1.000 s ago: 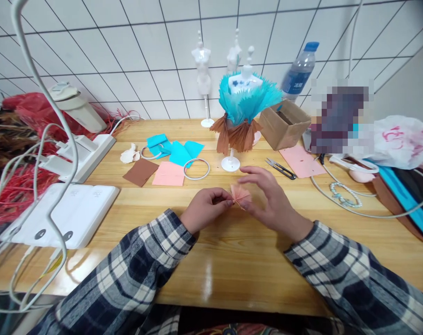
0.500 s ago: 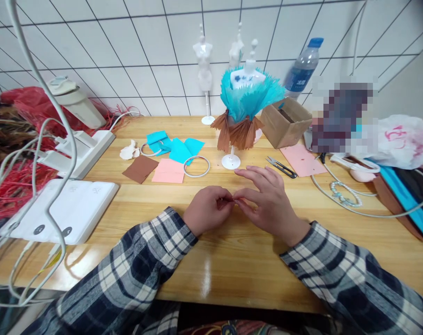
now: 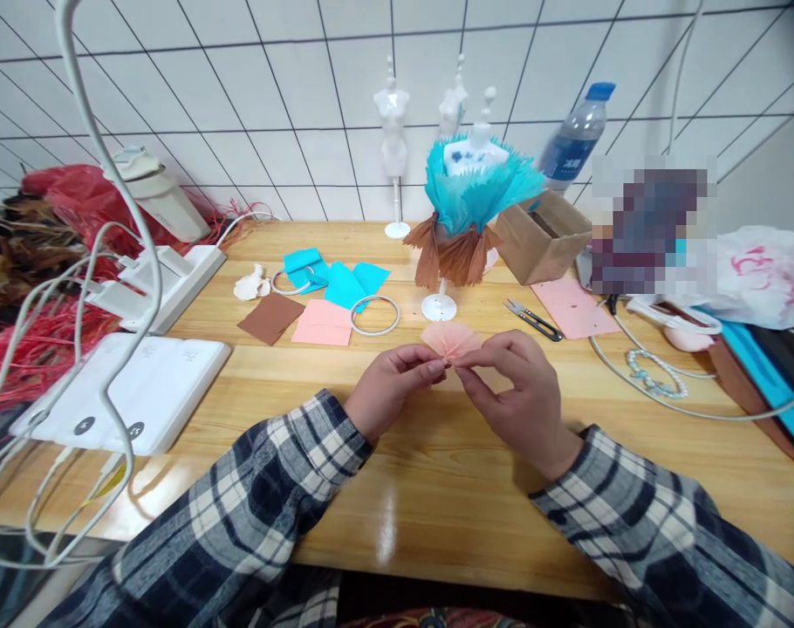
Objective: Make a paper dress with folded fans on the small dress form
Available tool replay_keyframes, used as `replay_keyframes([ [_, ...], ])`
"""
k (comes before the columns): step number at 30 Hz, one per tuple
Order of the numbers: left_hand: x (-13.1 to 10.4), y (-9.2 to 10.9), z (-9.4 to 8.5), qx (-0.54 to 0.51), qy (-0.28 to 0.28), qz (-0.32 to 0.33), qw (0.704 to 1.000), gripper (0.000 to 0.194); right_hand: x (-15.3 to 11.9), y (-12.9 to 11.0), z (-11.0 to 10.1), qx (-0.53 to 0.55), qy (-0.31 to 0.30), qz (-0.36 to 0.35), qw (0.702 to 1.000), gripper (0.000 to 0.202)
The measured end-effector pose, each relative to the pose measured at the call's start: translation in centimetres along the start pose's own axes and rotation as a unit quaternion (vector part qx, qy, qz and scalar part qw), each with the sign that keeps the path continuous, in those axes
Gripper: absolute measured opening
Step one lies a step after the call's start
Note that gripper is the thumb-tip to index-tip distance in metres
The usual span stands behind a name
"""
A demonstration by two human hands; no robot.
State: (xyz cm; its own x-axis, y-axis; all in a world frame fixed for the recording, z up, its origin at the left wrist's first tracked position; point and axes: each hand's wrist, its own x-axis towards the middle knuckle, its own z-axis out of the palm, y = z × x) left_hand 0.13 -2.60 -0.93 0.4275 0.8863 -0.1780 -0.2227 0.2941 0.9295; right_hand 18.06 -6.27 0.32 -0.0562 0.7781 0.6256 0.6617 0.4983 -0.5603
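A small pleated pink paper fan (image 3: 450, 339) stands spread between my hands. My left hand (image 3: 397, 384) pinches its gathered base between thumb and forefinger. My right hand (image 3: 518, 392) is closed in a pinch at the right side of the same base. Just beyond is a small white dress form (image 3: 479, 155) wearing a turquoise fringed paper piece (image 3: 482, 202) over brown pleated paper (image 3: 459, 259). Left of it lie a white ring (image 3: 375, 331), pink paper squares (image 3: 323, 323), a brown square (image 3: 270, 318) and turquoise paper pieces (image 3: 354, 283). Black-handled thread snips (image 3: 534, 320) lie to the right.
A cardboard box (image 3: 544, 249), a water bottle (image 3: 573, 139) and more white dress forms (image 3: 393, 139) stand near the tiled wall. Left are a white power bank (image 3: 122, 392), a power strip (image 3: 188, 283) and looping cables. A beaded bracelet (image 3: 655, 375) and plastic bag (image 3: 770, 270) lie right.
The pink pleated paper, hidden by my fingers before, now shows as an opened fan. My right hand's raised fingers have curled in, and the view has shifted slightly.
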Motion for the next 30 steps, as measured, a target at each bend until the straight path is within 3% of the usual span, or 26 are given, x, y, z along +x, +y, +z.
replay_keyframes([
  [3, -0.3, 0.0, 0.3, 0.022, 0.008, 0.043, 0.999, 0.025, -0.3, -0.6, 0.8, 0.141, -0.006, 0.145, 0.979, 0.005],
  [5, -0.4, 0.1, 0.4, 0.049, 0.001, 0.080, 0.996, 0.022, -0.6, -0.9, 1.4, 0.249, -0.019, 0.235, 0.939, 0.009],
  [6, -0.5, 0.1, 0.4, 0.069, -0.004, 0.099, 0.993, 0.021, -0.7, -1.0, 1.7, 0.316, -0.033, 0.286, 0.904, 0.011],
  [9, -0.5, 0.5, 0.0, 0.189, -0.009, 0.188, 0.964, 0.017, -0.8, -0.5, 2.2, 0.497, -0.101, 0.418, 0.753, 0.021],
  [11, -0.4, 1.2, -0.7, 0.311, -0.035, 0.295, 0.903, 0.014, -0.5, 0.4, 2.1, 0.548, -0.163, 0.453, 0.683, 0.025],
  [12, -0.3, 1.7, -1.1, 0.372, -0.062, 0.356, 0.855, 0.012, -0.3, 1.0, 2.0, 0.556, -0.199, 0.450, 0.669, 0.026],
  [14, -0.4, 2.6, -1.8, 0.464, -0.133, 0.462, 0.744, 0.011, 0.1, 2.3, 1.5, 0.546, -0.282, 0.406, 0.676, 0.026],
  [16, -0.7, 3.4, -2.2, 0.522, -0.181, 0.515, 0.655, 0.013, 0.6, 3.3, 1.0, 0.512, -0.370, 0.324, 0.704, 0.022],
  [17, -0.9, 3.6, -2.2, 0.548, -0.198, 0.518, 0.626, 0.016, 0.7, 3.7, 0.7, 0.489, -0.408, 0.280, 0.718, 0.020],
  [19, -1.2, 3.6, -1.9, 0.589, -0.232, 0.489, 0.600, 0.019, 1.0, 3.9, 0.2, 0.430, -0.457, 0.211, 0.749, 0.014],
  [21, -1.3, 3.3, -1.5, 0.602, -0.267, 0.445, 0.607, 0.021, 1.1, 3.7, -0.1, 0.355, -0.466, 0.165, 0.794, 0.009],
  [25, -0.9, 2.5, -0.9, 0.582, -0.293, 0.377, 0.658, 0.017, 1.1, 2.7, -0.2, 0.204, -0.414, 0.088, 0.883, 0.004],
  [30, -0.5, 1.8, -0.8, 0.558, -0.282, 0.314, 0.714, 0.014, 1.3, 2.2, -0.8, 0.106, -0.389, -0.030, 0.915, 0.006],
])
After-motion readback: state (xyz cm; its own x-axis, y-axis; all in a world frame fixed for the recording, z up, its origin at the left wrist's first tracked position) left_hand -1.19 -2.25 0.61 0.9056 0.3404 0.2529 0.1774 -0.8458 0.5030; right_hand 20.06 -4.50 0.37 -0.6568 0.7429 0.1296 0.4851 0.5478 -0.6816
